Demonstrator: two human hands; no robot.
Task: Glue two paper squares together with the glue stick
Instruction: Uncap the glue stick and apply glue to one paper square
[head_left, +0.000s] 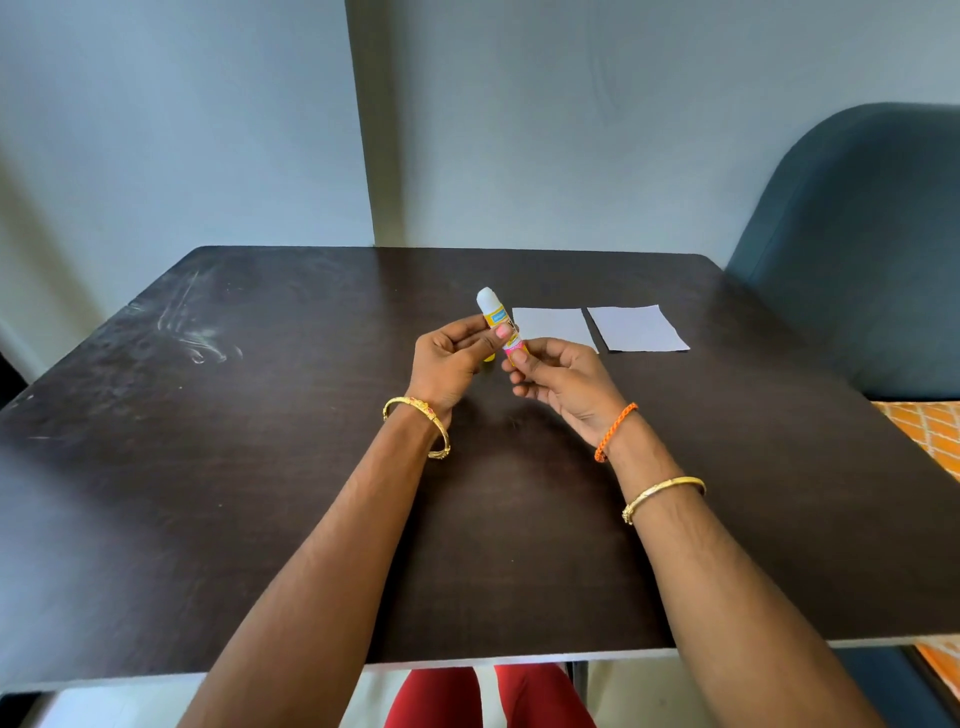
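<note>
Both hands hold a glue stick (494, 316) above the middle of the dark table (260, 467). It has a yellow and pink label, and its white top points up and away from me. My left hand (453, 358) pinches the upper body of the stick. My right hand (558, 382) grips its lower end. Two white paper squares lie flat side by side just right of the hands: the nearer square (553, 325) is partly hidden by my right hand, and the other square (638, 328) sits a small gap further right.
A teal padded chair (857, 249) stands against the table's right side. An orange patterned cloth (930, 431) shows below it. Pale scuff marks (197, 332) mark the table's left part. A grey wall runs along the far edge.
</note>
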